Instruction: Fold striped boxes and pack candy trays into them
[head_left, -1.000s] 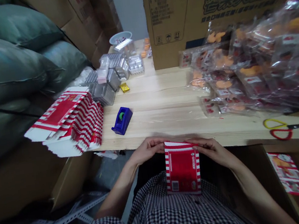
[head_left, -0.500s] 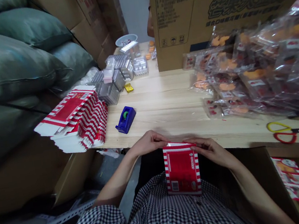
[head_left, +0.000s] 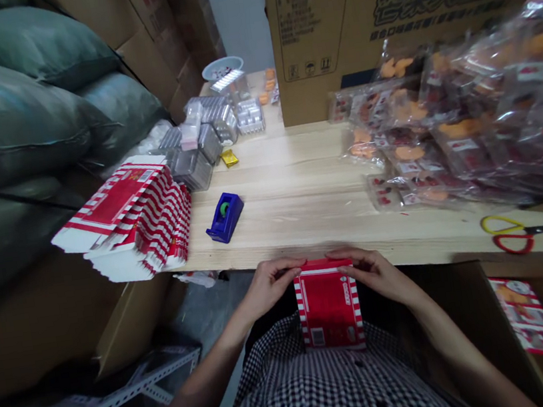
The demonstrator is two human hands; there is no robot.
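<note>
A red box with red-and-white striped edges [head_left: 329, 310] rests upright against my checked shirt, just below the table's front edge. Its printed side, with a barcode low on the left, faces up to me. My left hand [head_left: 275, 284] pinches the upper left corner between thumb and fingers. At the upper right corner, my right hand [head_left: 372, 273] grips with the thumb on the printed face and fingers behind the top edge. A red flap shows along the top between both hands.
Flat striped cartons [head_left: 136, 216] are stacked at the left, beside a blue tape dispenser [head_left: 225, 216]. Clear plastic trays [head_left: 194, 157] lie behind. Bagged orange items [head_left: 408, 137] pile up at the right, near scissors [head_left: 521, 232]. A large cardboard box [head_left: 319, 42] stands at the back.
The top of the box has gone from a white opening to a red flap lying along the edge. My fingers have shifted on the corners, and the view has moved slightly.
</note>
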